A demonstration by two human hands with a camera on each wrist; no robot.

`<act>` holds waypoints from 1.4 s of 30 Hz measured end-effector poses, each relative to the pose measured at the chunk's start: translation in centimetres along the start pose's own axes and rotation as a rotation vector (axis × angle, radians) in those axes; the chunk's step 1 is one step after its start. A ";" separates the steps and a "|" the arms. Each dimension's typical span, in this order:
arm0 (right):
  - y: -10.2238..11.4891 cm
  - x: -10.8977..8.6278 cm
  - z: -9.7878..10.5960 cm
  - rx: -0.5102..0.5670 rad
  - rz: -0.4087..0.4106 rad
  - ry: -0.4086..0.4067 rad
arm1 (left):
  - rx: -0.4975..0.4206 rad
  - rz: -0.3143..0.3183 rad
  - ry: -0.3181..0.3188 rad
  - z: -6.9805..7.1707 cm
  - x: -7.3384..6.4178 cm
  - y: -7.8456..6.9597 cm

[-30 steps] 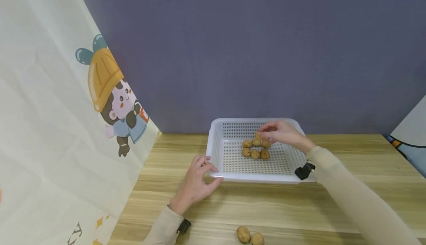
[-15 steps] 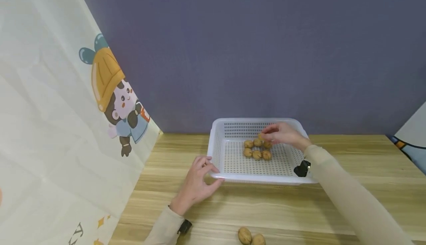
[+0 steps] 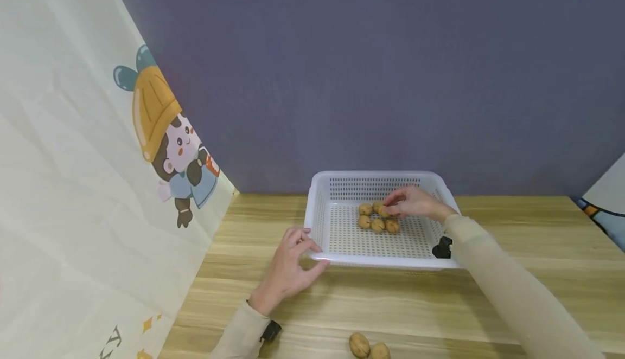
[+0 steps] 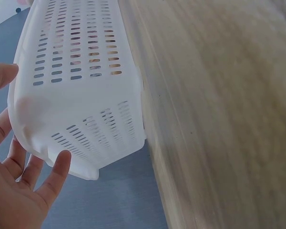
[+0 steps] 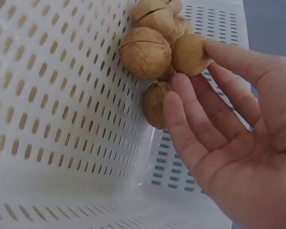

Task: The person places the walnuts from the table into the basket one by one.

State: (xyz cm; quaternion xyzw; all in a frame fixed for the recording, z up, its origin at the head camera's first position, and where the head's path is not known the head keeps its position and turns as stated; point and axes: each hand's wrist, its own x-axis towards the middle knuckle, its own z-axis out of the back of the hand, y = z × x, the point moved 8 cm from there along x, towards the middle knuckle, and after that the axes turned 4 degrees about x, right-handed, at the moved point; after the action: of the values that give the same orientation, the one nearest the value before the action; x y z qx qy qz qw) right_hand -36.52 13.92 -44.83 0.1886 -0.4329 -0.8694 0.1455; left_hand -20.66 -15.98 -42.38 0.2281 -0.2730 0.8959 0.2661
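A white perforated plastic basket (image 3: 386, 262) stands on the wooden table, several walnuts (image 3: 378, 225) clustered in two rows on its floor. My right hand (image 3: 415, 203) reaches inside and pinches one walnut (image 5: 190, 55) between thumb and fingertips, just above the back row. In the right wrist view that walnut appears to touch its neighbours; a darker walnut (image 5: 156, 105) lies beside the fingers, partly covered. My left hand (image 3: 289, 267) holds the basket's near left corner, thumb at the front rim and fingers along the left side. The left wrist view shows the basket wall (image 4: 66, 105) beside these fingers.
Two loose walnuts (image 3: 359, 345) lie on the table (image 3: 390, 305) close to the near edge. A dark blue-grey panel (image 3: 371, 77) rises right behind the basket. On the left hangs a pale sheet (image 3: 58, 185) with a cartoon figure.
My right hand has lowered slightly with the pinched walnut toward the back row in the basket. The left hand stays at the basket corner.
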 end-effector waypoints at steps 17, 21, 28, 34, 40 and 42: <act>1.6 -0.8 1.4 0.044 0.039 -0.004 | -0.013 0.027 0.031 -0.7 0.0 0.3; 3.3 -2.1 2.1 0.081 0.056 0.000 | -0.016 0.030 0.031 -0.6 0.0 0.1; 6.1 -4.4 2.4 0.104 0.103 0.000 | -0.010 0.040 0.046 -0.7 -0.1 0.1; 8.5 -6.9 1.6 0.058 0.218 -0.027 | -0.016 0.038 0.033 -0.5 -0.1 0.1; 9.9 -8.8 -0.8 0.085 0.302 -0.019 | -0.019 0.029 0.023 -0.3 0.0 0.0; 10.1 -9.2 -1.8 0.101 0.334 -0.015 | -0.017 0.027 0.023 -0.3 0.0 -0.1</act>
State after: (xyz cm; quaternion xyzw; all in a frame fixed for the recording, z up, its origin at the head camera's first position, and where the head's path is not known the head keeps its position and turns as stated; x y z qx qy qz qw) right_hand -26.60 10.60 -35.77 0.1146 -0.5027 -0.8115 0.2749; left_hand -20.68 -15.75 -42.59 0.2115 -0.2805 0.8998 0.2588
